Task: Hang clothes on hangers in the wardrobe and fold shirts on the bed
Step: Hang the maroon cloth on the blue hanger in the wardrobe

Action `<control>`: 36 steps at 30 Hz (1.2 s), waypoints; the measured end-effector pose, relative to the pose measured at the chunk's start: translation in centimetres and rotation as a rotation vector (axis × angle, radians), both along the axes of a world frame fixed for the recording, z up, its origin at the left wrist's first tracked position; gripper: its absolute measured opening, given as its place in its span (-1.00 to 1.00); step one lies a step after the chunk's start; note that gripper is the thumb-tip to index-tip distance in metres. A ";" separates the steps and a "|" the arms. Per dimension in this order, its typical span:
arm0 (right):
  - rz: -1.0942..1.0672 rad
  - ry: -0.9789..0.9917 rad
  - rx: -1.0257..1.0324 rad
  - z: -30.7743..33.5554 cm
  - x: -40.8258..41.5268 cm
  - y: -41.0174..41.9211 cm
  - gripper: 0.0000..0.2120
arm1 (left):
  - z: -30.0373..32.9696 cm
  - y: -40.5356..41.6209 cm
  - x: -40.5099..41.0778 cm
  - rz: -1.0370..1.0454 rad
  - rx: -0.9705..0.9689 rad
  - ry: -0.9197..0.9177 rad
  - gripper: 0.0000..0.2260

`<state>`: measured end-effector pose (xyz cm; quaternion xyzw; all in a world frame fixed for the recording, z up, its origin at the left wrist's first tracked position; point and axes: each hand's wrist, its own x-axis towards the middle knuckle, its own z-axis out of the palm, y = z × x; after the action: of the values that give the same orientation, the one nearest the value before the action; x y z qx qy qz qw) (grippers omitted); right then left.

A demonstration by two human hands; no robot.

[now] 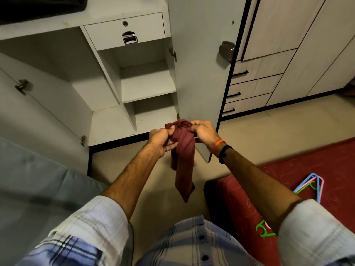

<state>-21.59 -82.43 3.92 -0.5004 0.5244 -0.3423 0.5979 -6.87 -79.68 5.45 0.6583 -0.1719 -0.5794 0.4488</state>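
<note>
Both hands, left hand (161, 140) and right hand (202, 131), clamp the bunched maroon garment (183, 160) midair before the wardrobe (146, 81). Risk: twisted fabric snags; hangers (309, 186) sit on the bed's (288, 169) right edge.

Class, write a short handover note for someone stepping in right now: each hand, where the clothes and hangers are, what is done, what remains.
Left hand and right hand both grip the bunched top of a maroon garment, which hangs above the floor.
Wardrobe is open; its visible shelves are bare.
Coloured hangers lie on the red bed.
Done: nothing visibly hung or folded.
Left: untangle the garment, put it on a hanger or fold it.
</note>
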 end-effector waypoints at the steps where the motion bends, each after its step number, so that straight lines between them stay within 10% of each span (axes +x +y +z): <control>1: -0.014 0.022 0.006 -0.1 -0.1 0.0 -0.73 | -0.2 -0.1 0.1 0.038 -0.015 0.015 -0.93; 15: -0.061 -0.043 -0.055 -2.0 -2.2 0.3 -0.54 | -0.6 0.8 0.9 0.288 -0.064 0.330 -0.79; 20: 0.150 0.074 0.067 -1.7 -3.6 0.7 -0.80 | -0.5 1.2 2.0 0.221 -0.117 0.363 -1.00; 36: 0.354 0.057 -0.242 1.2 -1.2 0.7 -0.54 | 0.3 1.6 1.5 -0.324 -0.175 -0.077 -0.84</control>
<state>-22.75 -81.73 5.16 -0.6622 0.4000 -0.2784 0.5692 -5.40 -78.05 5.78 0.6023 -0.3426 -0.6013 0.3979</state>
